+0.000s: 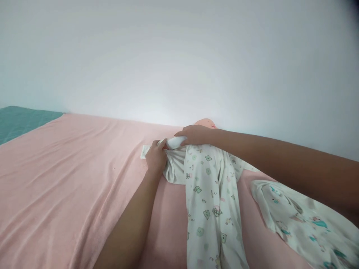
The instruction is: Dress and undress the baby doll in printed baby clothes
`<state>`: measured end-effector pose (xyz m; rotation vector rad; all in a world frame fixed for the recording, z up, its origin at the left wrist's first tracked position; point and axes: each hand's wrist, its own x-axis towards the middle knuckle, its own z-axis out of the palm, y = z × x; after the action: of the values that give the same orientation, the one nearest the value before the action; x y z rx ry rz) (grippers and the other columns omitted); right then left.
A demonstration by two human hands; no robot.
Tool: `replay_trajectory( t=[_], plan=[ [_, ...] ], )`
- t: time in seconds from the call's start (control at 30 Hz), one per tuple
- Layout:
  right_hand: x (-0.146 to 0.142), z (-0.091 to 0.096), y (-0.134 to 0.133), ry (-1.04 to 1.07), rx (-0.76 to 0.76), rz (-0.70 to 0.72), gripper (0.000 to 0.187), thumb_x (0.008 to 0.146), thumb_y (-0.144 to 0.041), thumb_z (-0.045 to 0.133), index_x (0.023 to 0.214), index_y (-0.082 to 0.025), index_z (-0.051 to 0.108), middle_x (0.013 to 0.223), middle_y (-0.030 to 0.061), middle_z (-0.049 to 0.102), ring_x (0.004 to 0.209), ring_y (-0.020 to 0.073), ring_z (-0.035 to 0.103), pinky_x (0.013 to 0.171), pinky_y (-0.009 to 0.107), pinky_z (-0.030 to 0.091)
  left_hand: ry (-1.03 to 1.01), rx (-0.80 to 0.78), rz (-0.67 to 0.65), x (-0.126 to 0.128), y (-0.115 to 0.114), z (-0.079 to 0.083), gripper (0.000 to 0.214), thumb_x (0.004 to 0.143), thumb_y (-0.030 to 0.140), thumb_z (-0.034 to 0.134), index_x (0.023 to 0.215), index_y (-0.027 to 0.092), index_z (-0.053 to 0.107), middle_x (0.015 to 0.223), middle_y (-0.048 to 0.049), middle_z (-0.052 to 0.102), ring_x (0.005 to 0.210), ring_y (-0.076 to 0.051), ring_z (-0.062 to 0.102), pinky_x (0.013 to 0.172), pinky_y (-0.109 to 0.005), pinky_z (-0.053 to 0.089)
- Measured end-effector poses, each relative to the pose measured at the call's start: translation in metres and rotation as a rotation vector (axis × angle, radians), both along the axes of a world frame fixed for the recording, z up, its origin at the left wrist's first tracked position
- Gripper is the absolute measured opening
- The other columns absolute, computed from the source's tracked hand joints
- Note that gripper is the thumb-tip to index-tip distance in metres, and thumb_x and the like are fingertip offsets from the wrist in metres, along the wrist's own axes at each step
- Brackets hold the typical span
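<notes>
A white baby garment [207, 186] printed with small green and pink figures lies on the pink sheet, its long part stretching toward me. Beyond it, the peach-coloured rounded top of what looks like a doll's head [206, 122] shows behind my right hand. My left hand [156, 157] is closed, its thumb and fingers pinching the end of the garment's sleeve. Between my hands runs a smooth white padded piece [176, 142], and my right hand [196, 135] is closed on its right end. A small white tag-like patch [144, 151] lies beside my left hand. My fingers hide part of the sleeve.
Another white garment [305, 224] with teal prints lies crumpled at the right, under my right forearm. The pink sheet [70, 179] has wrinkles on the left. A green cover [25, 121] shows at the far left. Behind the bed stands a white wall [168, 56].
</notes>
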<state>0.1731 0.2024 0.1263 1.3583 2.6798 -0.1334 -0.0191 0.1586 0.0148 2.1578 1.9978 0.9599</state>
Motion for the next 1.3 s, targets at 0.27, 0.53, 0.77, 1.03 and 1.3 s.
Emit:
replay_trajectory(
  t=[0.27,0.53,0.77,1.03,1.3],
  plan=[
    [0.019,0.013,-0.003,0.090,0.013,-0.076,0.050,0.079,-0.046,0.057,0.128,-0.036,0.053,0.113,0.0038,0.062,0.101,0.0254,0.058,0.073,0.032,0.041,-0.074,-0.032,-0.017,-0.005,-0.004,-0.004,0.049,0.088,0.015,0.037,0.133,0.029,0.047,0.122,-0.0060,0.057,0.101,-0.022,0.059,0.073,-0.031,0.048],
    [-0.010,-0.019,0.009,0.138,-0.118,-0.057,0.037,0.079,-0.043,0.057,0.113,-0.030,0.061,0.106,0.0038,0.066,0.093,0.0241,0.061,0.076,0.034,0.044,-0.069,0.059,-0.004,-0.005,0.004,-0.007,0.047,0.081,0.016,0.046,0.127,0.018,0.051,0.125,-0.0114,0.050,0.112,-0.028,0.049,0.094,-0.041,0.044],
    [0.035,-0.018,-0.027,0.524,-0.072,-0.180,0.040,0.091,-0.046,0.042,0.122,-0.026,0.058,0.130,0.0036,0.058,0.117,0.0231,0.053,0.100,0.037,0.038,-0.032,0.013,0.021,-0.006,0.005,-0.008,0.045,0.081,0.020,0.047,0.126,0.021,0.051,0.122,-0.0107,0.053,0.112,-0.028,0.049,0.092,-0.043,0.044],
    [0.136,-0.097,-0.089,0.630,0.360,-0.516,0.044,0.095,-0.037,0.031,0.130,-0.020,0.051,0.136,0.0098,0.051,0.125,0.0251,0.044,0.106,0.043,0.033,0.111,0.073,0.057,0.006,-0.006,0.002,0.049,0.083,0.020,0.046,0.132,0.016,0.044,0.138,-0.0147,0.043,0.132,-0.032,0.034,0.107,-0.052,0.030],
    [0.151,-0.130,-0.085,0.505,0.470,-0.611,0.055,0.079,-0.015,0.041,0.132,-0.026,0.048,0.134,0.0055,0.053,0.122,0.0248,0.046,0.108,0.050,0.021,-0.157,0.165,-0.155,0.051,-0.037,0.050,0.033,0.090,0.027,0.041,0.121,0.023,0.052,0.129,-0.0056,0.053,0.123,-0.020,0.046,0.104,-0.035,0.040]
  ],
)
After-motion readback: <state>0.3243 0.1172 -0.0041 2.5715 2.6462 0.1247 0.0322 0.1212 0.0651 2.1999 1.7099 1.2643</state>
